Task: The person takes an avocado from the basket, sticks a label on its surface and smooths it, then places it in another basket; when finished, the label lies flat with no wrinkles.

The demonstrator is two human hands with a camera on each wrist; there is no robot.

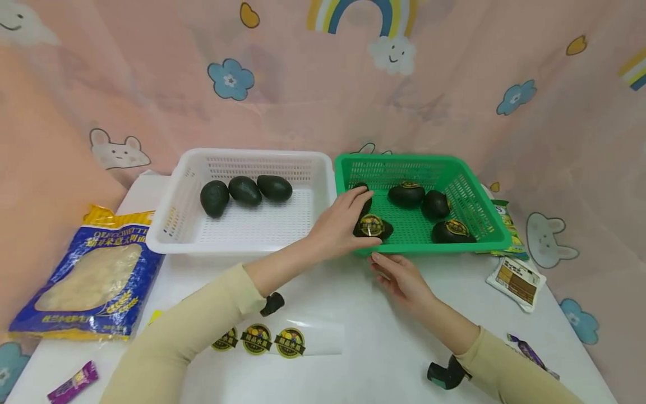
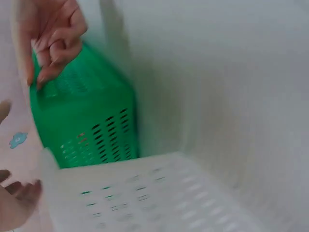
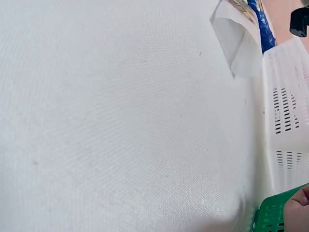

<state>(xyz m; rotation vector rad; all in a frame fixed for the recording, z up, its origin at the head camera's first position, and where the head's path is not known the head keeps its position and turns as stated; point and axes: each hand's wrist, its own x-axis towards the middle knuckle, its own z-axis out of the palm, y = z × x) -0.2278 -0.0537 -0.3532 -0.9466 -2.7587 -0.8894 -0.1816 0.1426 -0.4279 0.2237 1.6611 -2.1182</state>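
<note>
My left hand (image 1: 340, 221) reaches into the left end of the green basket (image 1: 429, 247), thumb and fingers spread around avocados. Beneath it lies an avocado with a gold-and-black sticker (image 1: 372, 226); another avocado (image 1: 364, 205) is partly hidden by the fingers. The left wrist view shows a gap between that hand's thumb and fingers (image 2: 19, 203). At the basket's front rim is my right hand (image 1: 404, 278), fingers loosely bent and fingertips close to the rim; contact is unclear. Three more avocados (image 1: 406, 195) lie farther right inside.
A white basket (image 1: 242, 247) holding three plain avocados (image 1: 245, 191) stands left of the green one. In front lies a clear strip with round stickers (image 1: 256, 339). A blue pasta bag (image 1: 96, 275), a purple wrapper (image 1: 74, 384) and a brown-and-white packet (image 1: 517, 282) lie around the sides.
</note>
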